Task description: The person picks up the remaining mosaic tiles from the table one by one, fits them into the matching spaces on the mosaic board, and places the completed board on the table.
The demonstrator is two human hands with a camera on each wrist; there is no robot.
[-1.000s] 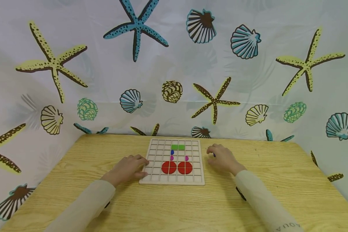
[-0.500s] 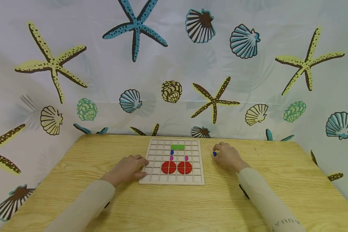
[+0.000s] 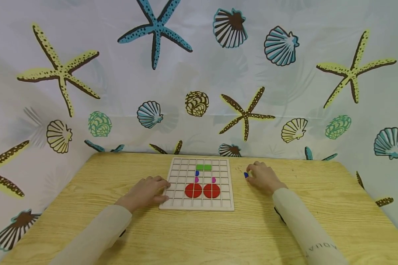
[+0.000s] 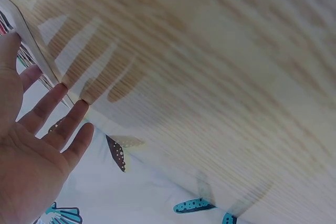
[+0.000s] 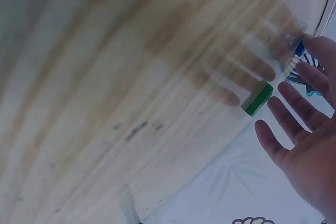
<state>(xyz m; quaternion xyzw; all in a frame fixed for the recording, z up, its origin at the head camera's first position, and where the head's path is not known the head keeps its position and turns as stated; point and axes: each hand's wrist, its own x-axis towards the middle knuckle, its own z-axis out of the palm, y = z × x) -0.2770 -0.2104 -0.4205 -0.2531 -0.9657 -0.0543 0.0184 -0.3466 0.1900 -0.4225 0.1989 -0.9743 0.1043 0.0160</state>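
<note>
A pale square grid board (image 3: 175,203) lies on the wooden table. Two red discs (image 3: 193,190), made of smaller pieces, two green squares (image 3: 203,167), a blue half-circle piece (image 3: 197,173) and two magenta half-circles (image 3: 213,180) lie on its grid. My left hand (image 3: 144,192) rests at the board's left edge, fingertips on the rim and fingers relaxed. To the right of the board, my right hand (image 3: 263,177) pinches another blue half-circle piece (image 3: 246,175) between thumb and index finger. The right wrist view shows the blue piece (image 5: 300,49) at those fingertips, the other fingers spread loosely.
A green block (image 5: 257,99) lies on the table by the right fingertips, hidden from the head view by the hand. A white curtain (image 3: 199,136) printed with shells and starfish stands along the table's back and sides. Faint dark marks (image 3: 238,169) show on the wood.
My right hand has moved a little to the right, away from the board, and the blue half-circle piece at its fingertips shows more fully. The left hand and the board stay put.
</note>
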